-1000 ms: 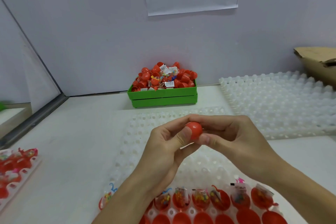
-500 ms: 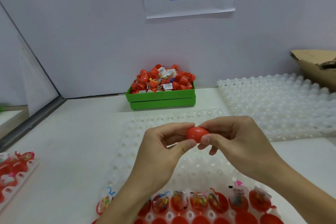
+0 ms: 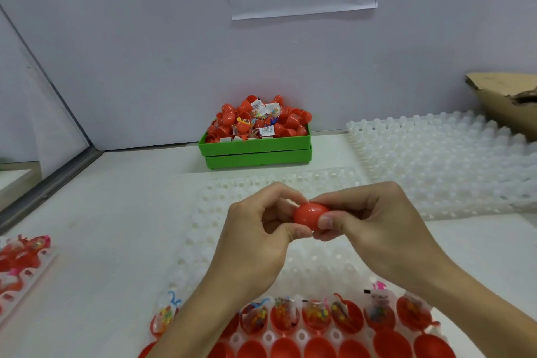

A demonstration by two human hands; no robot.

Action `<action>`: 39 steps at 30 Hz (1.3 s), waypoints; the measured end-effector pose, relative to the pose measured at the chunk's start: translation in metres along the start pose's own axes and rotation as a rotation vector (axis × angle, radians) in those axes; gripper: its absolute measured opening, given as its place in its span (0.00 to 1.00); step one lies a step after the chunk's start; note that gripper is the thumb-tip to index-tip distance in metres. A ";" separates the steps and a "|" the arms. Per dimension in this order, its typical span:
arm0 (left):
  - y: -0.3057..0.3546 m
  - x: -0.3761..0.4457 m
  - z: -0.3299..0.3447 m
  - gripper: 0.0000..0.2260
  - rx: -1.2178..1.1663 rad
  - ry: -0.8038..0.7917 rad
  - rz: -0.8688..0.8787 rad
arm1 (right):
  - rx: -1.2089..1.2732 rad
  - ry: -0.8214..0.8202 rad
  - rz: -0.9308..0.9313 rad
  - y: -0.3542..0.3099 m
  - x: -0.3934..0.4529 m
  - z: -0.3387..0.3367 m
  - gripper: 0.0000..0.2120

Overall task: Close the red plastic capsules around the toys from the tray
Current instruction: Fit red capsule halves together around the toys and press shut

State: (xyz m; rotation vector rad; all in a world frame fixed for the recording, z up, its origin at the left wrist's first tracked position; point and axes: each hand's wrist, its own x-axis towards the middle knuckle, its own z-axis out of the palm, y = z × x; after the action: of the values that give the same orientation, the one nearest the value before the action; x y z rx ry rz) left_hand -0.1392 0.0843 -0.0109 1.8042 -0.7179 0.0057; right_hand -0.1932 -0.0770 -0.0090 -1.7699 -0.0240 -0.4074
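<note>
Now both hands are on one red capsule (image 3: 310, 213), held in the air above the white dimpled tray (image 3: 241, 203) on the surface (image 3: 116, 212), and this is where it can slip away. The left hand (image 3: 255, 237) pinches the capsule's left end between thumb and curled fingers, the right hand (image 3: 369, 227) pinches the right end the same way, thumb tips almost meeting underneath. If the squeeze comes in crooked, the two halves could ride past each other instead of snapping, and a bit of wrapper caught in the seam would likely keep it from closing. The shell looks smooth and glossy, so a hard press off-centre could squirt it out of the fingertips; it would then roll across the tray or off toward the green box (image 3: 255, 151) at the wall, which is heaped with more red shells and packets. Whether the seam is fully shut cannot be told, as fingers cover part of it. What shows is a plain egg-shaped red shell lying sideways, shiny, with no toy visible from outside. Below the wrists, the row of open red halves (image 3: 316, 320) waits in the near tray, each with a small wrapped toy standing in it, so plenty of work remains by the look of it.
</note>
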 end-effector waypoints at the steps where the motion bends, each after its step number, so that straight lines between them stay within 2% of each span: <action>1: 0.000 0.000 -0.002 0.19 0.025 -0.030 0.013 | 0.024 0.000 0.008 0.000 0.001 -0.001 0.14; 3: -0.001 -0.001 -0.005 0.22 0.050 -0.078 0.045 | 0.064 -0.007 0.012 -0.001 0.001 -0.003 0.11; 5: -0.002 -0.001 -0.005 0.19 0.012 -0.073 0.066 | 0.113 0.005 0.018 -0.001 0.001 -0.003 0.14; 6: -0.001 0.000 -0.004 0.15 -0.070 -0.042 0.049 | 0.153 0.019 0.030 -0.002 0.001 -0.003 0.17; 8: 0.001 0.003 -0.002 0.11 -0.379 0.035 -0.087 | 0.237 0.041 0.048 -0.002 0.002 -0.004 0.20; 11: 0.001 0.007 -0.002 0.16 -0.809 0.113 -0.297 | 0.311 0.044 0.067 -0.001 0.004 -0.006 0.18; 15: -0.002 0.009 -0.005 0.18 -0.925 0.128 -0.324 | 0.340 0.049 0.082 0.000 0.004 -0.007 0.14; 18: -0.005 0.008 -0.004 0.16 -0.684 0.148 -0.207 | 0.234 0.040 0.027 0.000 0.003 -0.006 0.05; 22: -0.007 0.003 -0.001 0.14 -0.209 0.232 0.023 | 0.168 -0.014 0.018 0.001 0.001 -0.001 0.09; 24: -0.007 0.002 0.000 0.18 -0.051 0.228 0.117 | 0.169 -0.037 0.042 0.001 0.001 0.000 0.08; 27: -0.008 0.001 0.001 0.17 0.163 0.186 0.249 | 0.163 -0.071 0.081 0.001 0.001 0.001 0.08; 31: -0.011 0.000 0.001 0.15 0.269 0.193 0.337 | 0.122 -0.109 0.086 -0.001 0.000 0.002 0.06; 34: -0.012 -0.001 0.002 0.16 0.327 0.187 0.393 | 0.065 -0.063 0.077 0.000 -0.003 0.006 0.06; 36: -0.010 -0.001 0.003 0.19 0.350 0.165 0.414 | 0.050 -0.019 0.083 0.001 -0.004 0.009 0.09; 39: -0.007 -0.002 0.003 0.27 0.344 0.109 0.390 | 0.103 0.003 0.088 0.002 -0.002 0.005 0.07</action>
State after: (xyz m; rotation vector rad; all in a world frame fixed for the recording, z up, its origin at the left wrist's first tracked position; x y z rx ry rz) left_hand -0.1385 0.0835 -0.0187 1.9383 -1.0260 0.5093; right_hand -0.1931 -0.0728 -0.0122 -1.6619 0.0342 -0.3393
